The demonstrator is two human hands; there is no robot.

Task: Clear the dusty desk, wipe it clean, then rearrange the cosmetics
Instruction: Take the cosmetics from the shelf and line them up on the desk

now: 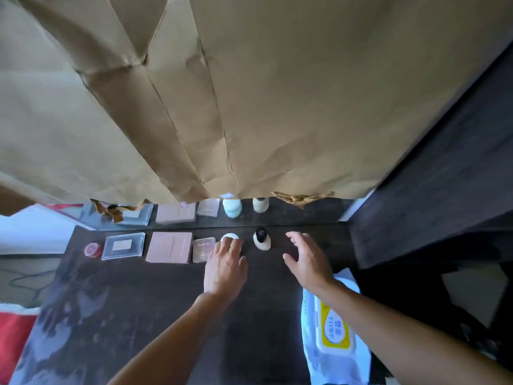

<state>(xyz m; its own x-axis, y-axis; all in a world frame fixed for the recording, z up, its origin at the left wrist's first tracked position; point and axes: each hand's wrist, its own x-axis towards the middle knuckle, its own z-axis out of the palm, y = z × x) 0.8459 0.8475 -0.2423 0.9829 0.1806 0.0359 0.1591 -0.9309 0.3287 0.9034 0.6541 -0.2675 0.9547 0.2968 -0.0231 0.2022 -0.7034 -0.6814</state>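
Note:
A row of cosmetics stands along the back of the dark desk [138, 301]: a red round tin [93, 250], a clear case [123, 245], a pink palette [169, 247], a small compact [203, 249], a pale round jar [231, 237] and a cream bottle with a black cap [261, 239]. My left hand [224, 266] rests with its fingers on the pale round jar. My right hand [306, 259] hovers open to the right of the bottle, fingers spread, touching nothing.
A pack of wet wipes [333, 334] with a yellow label lies at the desk's right front. A mirror at the back is covered by brown paper [249, 107] and reflects the cosmetics. Dark furniture [430, 190] stands at the right. Red cloth [14, 337] lies at the left.

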